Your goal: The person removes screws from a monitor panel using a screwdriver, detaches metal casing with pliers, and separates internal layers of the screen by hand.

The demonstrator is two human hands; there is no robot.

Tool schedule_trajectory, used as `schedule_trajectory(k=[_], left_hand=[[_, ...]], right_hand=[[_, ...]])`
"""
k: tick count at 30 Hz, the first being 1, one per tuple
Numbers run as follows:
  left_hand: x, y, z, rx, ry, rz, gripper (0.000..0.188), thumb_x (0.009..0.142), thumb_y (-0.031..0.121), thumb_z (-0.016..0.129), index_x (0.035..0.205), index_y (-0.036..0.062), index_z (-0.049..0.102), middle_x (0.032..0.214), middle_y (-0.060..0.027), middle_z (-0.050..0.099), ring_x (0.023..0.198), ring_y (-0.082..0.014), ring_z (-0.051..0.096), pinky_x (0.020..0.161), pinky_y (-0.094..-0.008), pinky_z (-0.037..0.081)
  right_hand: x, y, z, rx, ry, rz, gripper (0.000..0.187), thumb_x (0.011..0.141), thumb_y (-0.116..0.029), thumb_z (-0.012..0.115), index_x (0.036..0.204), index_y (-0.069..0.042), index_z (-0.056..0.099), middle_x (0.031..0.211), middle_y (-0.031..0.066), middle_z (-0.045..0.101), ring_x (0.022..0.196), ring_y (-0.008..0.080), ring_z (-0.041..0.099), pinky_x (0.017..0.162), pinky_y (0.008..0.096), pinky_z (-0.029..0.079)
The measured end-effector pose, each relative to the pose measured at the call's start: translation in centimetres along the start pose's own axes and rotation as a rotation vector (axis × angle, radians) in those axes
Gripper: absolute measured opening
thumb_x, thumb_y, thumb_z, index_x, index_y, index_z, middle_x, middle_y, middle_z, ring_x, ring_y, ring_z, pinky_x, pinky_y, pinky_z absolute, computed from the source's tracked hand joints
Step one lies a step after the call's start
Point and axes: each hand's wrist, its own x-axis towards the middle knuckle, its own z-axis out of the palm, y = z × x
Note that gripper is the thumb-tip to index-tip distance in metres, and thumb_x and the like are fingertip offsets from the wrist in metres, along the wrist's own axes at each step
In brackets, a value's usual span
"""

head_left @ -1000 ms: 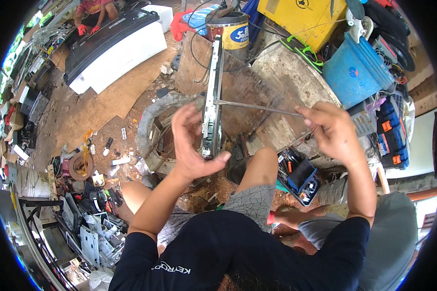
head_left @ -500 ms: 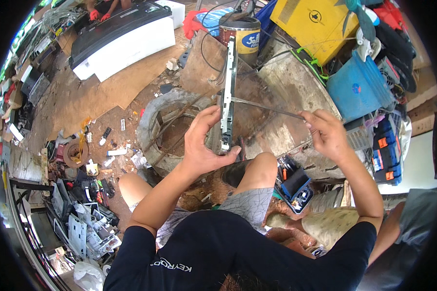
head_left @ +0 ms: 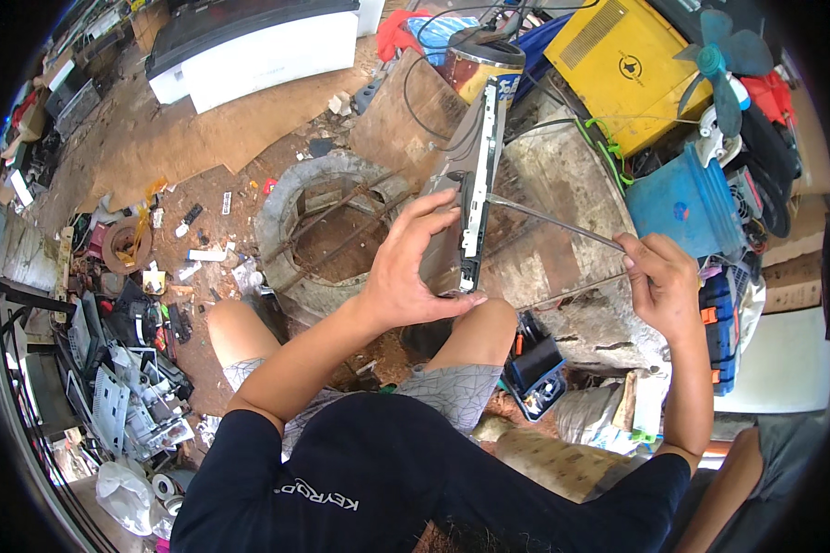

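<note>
Well, in the head view my left hand (head_left: 406, 272) was at the middle of the frame, curved in a wide C around the left side and lower end of a slim device (head_left: 476, 194), thumb below and fingers spread above. I cannot tell whether those fingers had closed firmly on it. The device stood narrow edge up, its far end leaning slightly right, just above the middle of the frame.

Right of centre, my right hand (head_left: 664, 281) pinched the near end of a thin metal rod (head_left: 567, 226) between thumb and fingers. The rod slanted up to the left, its tip touching the right side of the device.

Left of the device lay a round stone ring (head_left: 281, 207) with bars across its opening. A white box with a dark top (head_left: 272, 69) filled the upper left, a yellow case (head_left: 609, 92) the upper right, with a blue bucket (head_left: 678, 203) below it. Scrap parts (head_left: 115, 405) were heaped at the lower left, and a tool tray (head_left: 537, 364) sat right of my knee.
</note>
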Motion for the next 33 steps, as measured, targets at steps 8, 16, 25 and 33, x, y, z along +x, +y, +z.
schedule_trajectory(k=[8,16,25,33], left_hand=[[-0.7,-0.8,0.4,-0.166,0.049,-0.012,0.086,0.066,0.016,0.085,0.138,-0.0005,0.042,0.145,-0.0256,0.042,0.13,-0.0371,0.05,0.106,-0.0448,0.045],[-0.9,-1.5,0.4,-0.187,0.024,0.026,0.093,0.065,0.02,0.089,0.141,0.0006,0.038,0.147,-0.0252,0.04,0.131,-0.035,0.05,0.106,-0.0451,0.045],[-1.2,-2.3,0.7,-0.12,0.012,0.034,0.099,0.064,0.048,0.088,0.14,0.0038,0.041,0.144,-0.0268,0.044,0.129,-0.0395,0.049,0.107,-0.0479,0.037],[-0.5,-2.3,0.7,0.007,0.05,0.197,0.103,0.059,0.053,0.091,0.138,0.0069,0.042,0.142,-0.0252,0.047,0.122,-0.042,0.053,0.101,-0.0503,0.039]], right_hand=[[-1.4,-5.3,-3.6,-0.282,0.047,0.063,0.033,0.077,0.004,0.065,0.109,-0.005,0.07,0.078,0.0102,0.058,0.068,0.0288,0.056,0.061,0.0377,0.045],[-2.2,-3.0,-0.4,-0.093,0.091,0.059,0.033,0.078,0.003,0.068,0.11,-0.007,0.071,0.076,0.0084,0.057,0.065,0.0267,0.055,0.057,0.0373,0.044],[-0.6,-3.7,-1.6,-0.162,0.026,0.023,0.034,0.076,0.003,0.068,0.109,-0.007,0.07,0.075,0.0077,0.056,0.065,0.0261,0.054,0.057,0.0375,0.044],[0.4,-2.6,-1.3,-0.168,-0.028,-0.035,0.038,0.074,0.005,0.065,0.11,-0.006,0.068,0.075,0.0096,0.054,0.066,0.028,0.054,0.058,0.0388,0.043]])
